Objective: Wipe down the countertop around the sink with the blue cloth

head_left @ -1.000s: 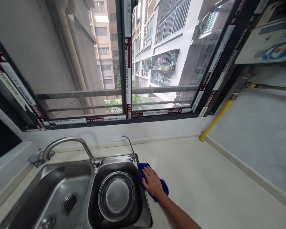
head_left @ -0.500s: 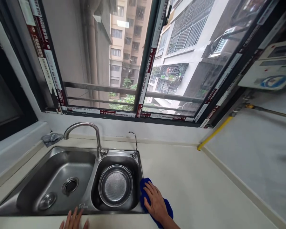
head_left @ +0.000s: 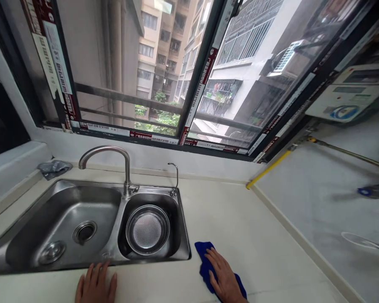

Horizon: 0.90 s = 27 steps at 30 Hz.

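My right hand (head_left: 221, 273) presses down on a blue cloth (head_left: 205, 248) on the pale countertop, just right of the sink. Its fingers are slightly bent over the cloth, and blue edges stick out on both sides. At the sink's front edge, my left hand (head_left: 96, 284) lies palm down on the counter with its fingers spread and nothing in it. The steel double-bowl sink (head_left: 113, 235) has a round perforated metal basket (head_left: 148, 229) in its right bowl.
A curved faucet (head_left: 126, 168) and a thin small tap (head_left: 177, 176) rise behind the sink. A grey crumpled bag (head_left: 54, 169) lies at the back left corner. The countertop (head_left: 233, 223) runs right to a wall with a yellow pipe (head_left: 268, 170).
My right hand has slid the blue cloth rightward, away from the sink's rim. My left hand shows more fully at the sink's front. The view has shifted a little.
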### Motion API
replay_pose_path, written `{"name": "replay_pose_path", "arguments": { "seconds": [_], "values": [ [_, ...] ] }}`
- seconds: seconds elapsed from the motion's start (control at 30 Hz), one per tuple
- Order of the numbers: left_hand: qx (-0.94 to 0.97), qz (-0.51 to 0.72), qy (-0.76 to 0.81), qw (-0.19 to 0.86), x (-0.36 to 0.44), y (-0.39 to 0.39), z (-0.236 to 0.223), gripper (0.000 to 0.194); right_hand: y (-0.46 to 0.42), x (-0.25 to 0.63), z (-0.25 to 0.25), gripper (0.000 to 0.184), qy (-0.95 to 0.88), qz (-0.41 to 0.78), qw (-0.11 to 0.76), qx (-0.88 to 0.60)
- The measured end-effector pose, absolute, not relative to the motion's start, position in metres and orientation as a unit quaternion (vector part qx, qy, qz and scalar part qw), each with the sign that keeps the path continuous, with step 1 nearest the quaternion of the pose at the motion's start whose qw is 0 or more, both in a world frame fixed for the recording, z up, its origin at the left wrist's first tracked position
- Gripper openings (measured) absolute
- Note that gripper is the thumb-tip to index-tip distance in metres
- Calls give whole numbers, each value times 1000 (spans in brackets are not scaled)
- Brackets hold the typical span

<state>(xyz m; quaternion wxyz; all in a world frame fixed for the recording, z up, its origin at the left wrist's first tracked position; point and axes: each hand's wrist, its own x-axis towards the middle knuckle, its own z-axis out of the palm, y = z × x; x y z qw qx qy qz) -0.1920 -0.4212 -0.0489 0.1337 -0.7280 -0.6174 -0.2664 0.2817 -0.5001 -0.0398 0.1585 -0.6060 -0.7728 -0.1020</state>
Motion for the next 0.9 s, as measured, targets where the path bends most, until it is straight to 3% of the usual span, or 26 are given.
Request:
{"name": "replay_pose_path", "arguments": {
  "seconds": [0.5,0.9],
  "values": [
    [-724,-234,-643,86,-182,-425,-34,54,-510,275,-25,59,-784,-65,111,-608],
    [-731,-177,-656,60,-196,-429,-44,45,-452,140,5,77,-895,197,63,-395]
  ]
}}
